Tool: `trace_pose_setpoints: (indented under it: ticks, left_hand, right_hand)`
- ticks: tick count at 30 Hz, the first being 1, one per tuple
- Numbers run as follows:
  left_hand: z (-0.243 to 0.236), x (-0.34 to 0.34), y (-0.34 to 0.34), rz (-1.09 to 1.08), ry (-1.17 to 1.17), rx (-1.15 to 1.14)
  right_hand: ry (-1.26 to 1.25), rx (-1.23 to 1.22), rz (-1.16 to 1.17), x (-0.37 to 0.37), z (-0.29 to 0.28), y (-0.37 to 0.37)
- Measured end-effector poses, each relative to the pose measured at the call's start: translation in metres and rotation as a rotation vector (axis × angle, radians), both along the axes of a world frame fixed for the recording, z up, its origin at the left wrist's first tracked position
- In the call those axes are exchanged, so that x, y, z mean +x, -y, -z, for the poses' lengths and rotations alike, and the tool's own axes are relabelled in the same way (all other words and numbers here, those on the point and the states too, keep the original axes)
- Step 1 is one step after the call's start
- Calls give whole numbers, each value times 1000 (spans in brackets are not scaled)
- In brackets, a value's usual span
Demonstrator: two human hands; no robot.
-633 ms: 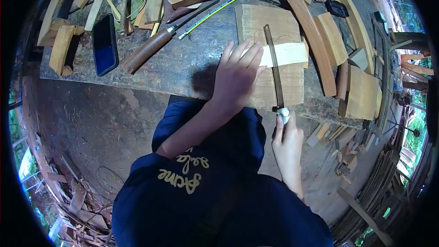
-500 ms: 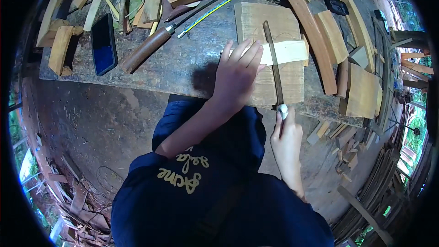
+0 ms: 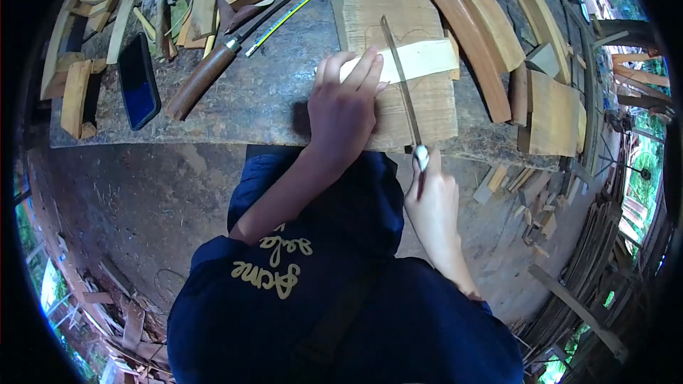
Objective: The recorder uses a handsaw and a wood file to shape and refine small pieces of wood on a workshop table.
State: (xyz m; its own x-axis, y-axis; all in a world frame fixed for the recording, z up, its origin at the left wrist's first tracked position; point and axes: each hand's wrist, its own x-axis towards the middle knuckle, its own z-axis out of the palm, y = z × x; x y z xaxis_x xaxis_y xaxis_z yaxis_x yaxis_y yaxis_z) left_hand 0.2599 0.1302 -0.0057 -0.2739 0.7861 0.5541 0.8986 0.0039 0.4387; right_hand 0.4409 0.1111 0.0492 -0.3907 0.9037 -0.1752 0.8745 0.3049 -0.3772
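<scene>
1. Rested slightly spread fingers [image 3: 363, 70] of the left hand [image 3: 341, 115] on the pale strip [image 3: 431, 61], atop the board [image 3: 435, 115] on the desk [image 3: 245, 110].
2. Held the narrow dark tool [image 3: 407, 103] across the strip, gripping its whitish handle [image 3: 422, 157] in curled fingers [image 3: 433, 163] of the right hand [image 3: 435, 206].

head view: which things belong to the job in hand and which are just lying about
Apparently in use:
narrow-bladed tool, in the right grip
pale wood strip, under the left grip
board beneath the strip

Lying about:
black phone
pencil
wooden-handled tool
curved wood pieces
</scene>
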Motion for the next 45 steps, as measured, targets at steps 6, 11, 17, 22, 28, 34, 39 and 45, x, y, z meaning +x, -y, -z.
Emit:
trace_pose_setpoints:
  ticks: [6,11,17,22,28,34,39,45]
  left_hand:
    - [-1,3,2,-28,3,-8]
    - [-1,4,0,-12,54,-20]
    - [-1,3,2,-17,1,-59]
    - [0,5,0,-37,10,-37]
    - [6,4,4,-11,2,35]
    - [7,3,5,10,29,44]
    - [4,3,4,5,20,26]
    - [3,4,2,-23,-5,51]
  right_hand:
    - [22,-48,27,16,-2,15]
    - [-13,-26,20,4,-3,4]
    - [-24,-95,67,15,-1,8]
    - [-32,-45,35,10,5,7]
    - [-89,-64,57,23,4,11]
    - [-65,-75,63,20,-4,18]
    - [-32,-83,81,29,0,23]
    - [-13,-12,-5,19,5,17]
